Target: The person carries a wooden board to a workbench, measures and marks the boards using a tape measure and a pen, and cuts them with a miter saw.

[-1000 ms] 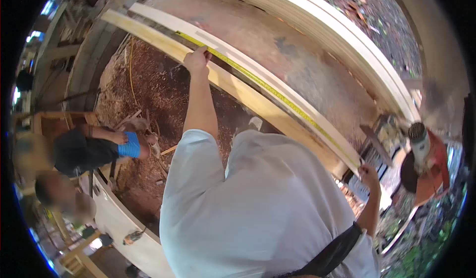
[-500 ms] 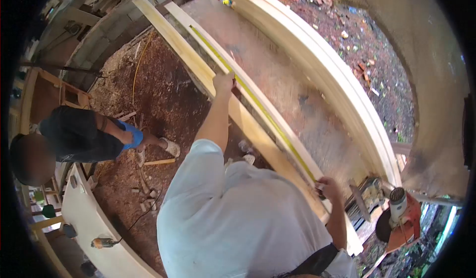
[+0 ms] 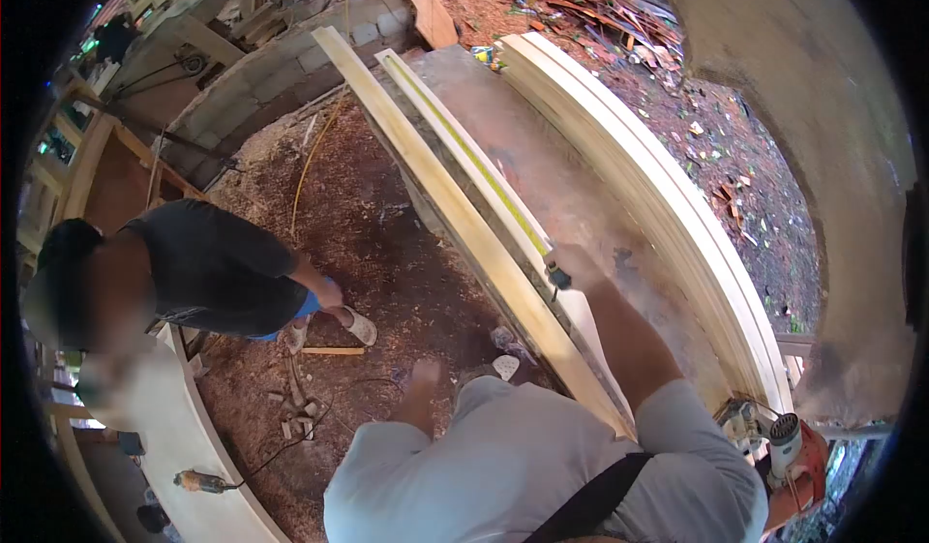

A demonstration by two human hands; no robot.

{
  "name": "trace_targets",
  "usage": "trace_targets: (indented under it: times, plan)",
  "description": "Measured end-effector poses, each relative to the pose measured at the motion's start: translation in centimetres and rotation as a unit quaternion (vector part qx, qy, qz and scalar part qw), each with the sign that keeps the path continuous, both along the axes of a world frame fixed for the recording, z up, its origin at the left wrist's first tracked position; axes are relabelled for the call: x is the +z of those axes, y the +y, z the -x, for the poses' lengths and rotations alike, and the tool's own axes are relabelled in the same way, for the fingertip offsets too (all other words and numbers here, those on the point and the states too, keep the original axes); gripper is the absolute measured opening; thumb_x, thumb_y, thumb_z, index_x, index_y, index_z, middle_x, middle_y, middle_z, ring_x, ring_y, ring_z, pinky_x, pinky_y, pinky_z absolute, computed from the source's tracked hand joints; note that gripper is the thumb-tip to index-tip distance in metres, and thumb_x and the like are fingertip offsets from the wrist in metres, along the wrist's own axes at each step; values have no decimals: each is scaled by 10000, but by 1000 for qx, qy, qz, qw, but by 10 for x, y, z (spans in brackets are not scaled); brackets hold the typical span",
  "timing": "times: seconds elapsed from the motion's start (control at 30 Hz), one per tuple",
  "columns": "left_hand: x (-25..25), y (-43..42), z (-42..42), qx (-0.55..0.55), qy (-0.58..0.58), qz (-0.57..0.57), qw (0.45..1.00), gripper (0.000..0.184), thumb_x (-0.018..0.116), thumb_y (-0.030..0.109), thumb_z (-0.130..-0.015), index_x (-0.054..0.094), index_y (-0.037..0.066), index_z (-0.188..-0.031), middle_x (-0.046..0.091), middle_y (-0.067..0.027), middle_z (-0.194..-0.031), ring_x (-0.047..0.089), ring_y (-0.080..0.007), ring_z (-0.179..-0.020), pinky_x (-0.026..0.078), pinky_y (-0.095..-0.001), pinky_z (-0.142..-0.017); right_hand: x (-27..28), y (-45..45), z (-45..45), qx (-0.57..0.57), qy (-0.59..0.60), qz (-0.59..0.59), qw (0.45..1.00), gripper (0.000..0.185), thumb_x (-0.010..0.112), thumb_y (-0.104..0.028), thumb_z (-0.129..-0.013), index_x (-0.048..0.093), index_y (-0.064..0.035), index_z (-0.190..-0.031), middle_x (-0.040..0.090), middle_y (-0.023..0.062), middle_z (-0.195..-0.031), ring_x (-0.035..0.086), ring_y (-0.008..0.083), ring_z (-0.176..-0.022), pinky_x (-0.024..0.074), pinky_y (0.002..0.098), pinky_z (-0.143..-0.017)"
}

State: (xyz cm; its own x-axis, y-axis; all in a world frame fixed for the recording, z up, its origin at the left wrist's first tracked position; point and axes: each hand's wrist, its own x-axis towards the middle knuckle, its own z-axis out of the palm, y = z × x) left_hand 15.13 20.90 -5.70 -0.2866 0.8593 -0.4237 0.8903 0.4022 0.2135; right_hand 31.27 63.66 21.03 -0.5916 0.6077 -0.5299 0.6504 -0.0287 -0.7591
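My right hand [image 3: 575, 268] is closed around a dark tape measure [image 3: 556, 275] at the narrow pale board. From it the yellow tape blade [image 3: 474, 159] runs along that board [image 3: 440, 122] toward its far end. Nearer to me lies a second, yellowish board [image 3: 455, 209], roughly parallel to the first. My left hand [image 3: 424, 375] hangs in front of my body, away from the boards, above the shaving-covered floor. It is blurred and its fingers do not show clearly.
A co-worker in a dark shirt [image 3: 208, 262] bends over at the left, beside a pale curved panel [image 3: 179, 437] with a power tool [image 3: 203, 482] on it. Long stacked boards [image 3: 668, 195] line the right side of the bench [image 3: 619, 253]. A red-and-white saw [image 3: 789, 456] stands lower right.
My right hand has moved forward along the board with the tape measure, and less blade is out. My left hand has left the board and come back toward my body. The co-worker leans differently.
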Motion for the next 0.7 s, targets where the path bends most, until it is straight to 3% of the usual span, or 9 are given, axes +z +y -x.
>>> trace_targets:
  times: [0.03,0.07,0.17,0.23,0.43,0.5,0.53,0.63,0.7]
  plan:
    - [-8,-50,-11,-83,-39,94,991,305,584,325,-892,704,45,-914,680,-279,-921,668,-402,-936,517,-503,-759,10,1,19,-82,17,71,994,125,645,-86,-827,634,31,-871,614,107,-712,618,200,-576,462,378,-471]
    - [-6,-84,-21,-39,-97,163,981,305,586,321,-889,705,41,-915,682,-277,-920,669,-400,-924,517,-502,-753,18,3,36,-163,36,140,976,142,641,-76,-830,626,40,-912,606,112,-718,607,207,-564,450,381,-458]
    - [20,-135,-46,296,-243,213,899,303,593,307,-878,708,30,-917,687,-272,-918,672,-392,-889,517,-496,-734,16,18,73,-158,5,119,980,160,640,-67,-833,608,38,-949,599,116,-731,588,205,-545,437,371,-452]
    - [29,-140,-48,333,-256,201,885,302,597,299,-872,710,22,-919,691,-268,-916,674,-388,-865,518,-492,-721,10,21,81,-165,7,123,979,146,648,-72,-832,607,30,-928,593,110,-726,578,198,-539,433,366,-452]
    - [33,-113,-31,336,-248,129,899,301,611,272,-851,717,-1,-925,702,-257,-911,681,-373,-795,518,-481,-683,-3,1,37,-172,-39,91,980,140,679,-137,-846,613,-19,-880,573,73,-720,579,187,-556,444,380,-467]
    - [32,-93,-19,309,-230,94,918,302,616,263,-844,719,-8,-926,705,-253,-910,683,-368,-771,518,-478,-670,25,-16,12,-181,-62,102,976,183,712,-165,-820,616,-18,-873,582,69,-728,594,172,-569,450,368,-463]
    - [30,-80,-10,292,-215,60,930,302,618,259,-841,720,-12,-927,707,-251,-909,684,-365,-760,519,-476,-664,17,-11,-9,-202,-63,111,971,183,712,-165,-820,616,-18,-873,582,69,-728,594,172,-569,450,368,-463]
    - [29,-36,16,278,-171,-79,942,303,625,246,-831,723,-23,-930,713,-246,-906,687,-358,-724,519,-470,-645,-10,-11,-79,-37,16,97,994,224,718,-213,-803,636,-8,-840,605,69,-722,595,161,-562,455,372,-453]
    - [31,5,40,304,-139,-191,923,304,630,237,-824,725,-31,-932,716,-242,-905,689,-353,-701,519,-467,-632,6,-32,-122,-44,-60,100,992,262,714,-266,-799,660,-10,-812,624,62,-707,601,156,-589,480,381,-506]
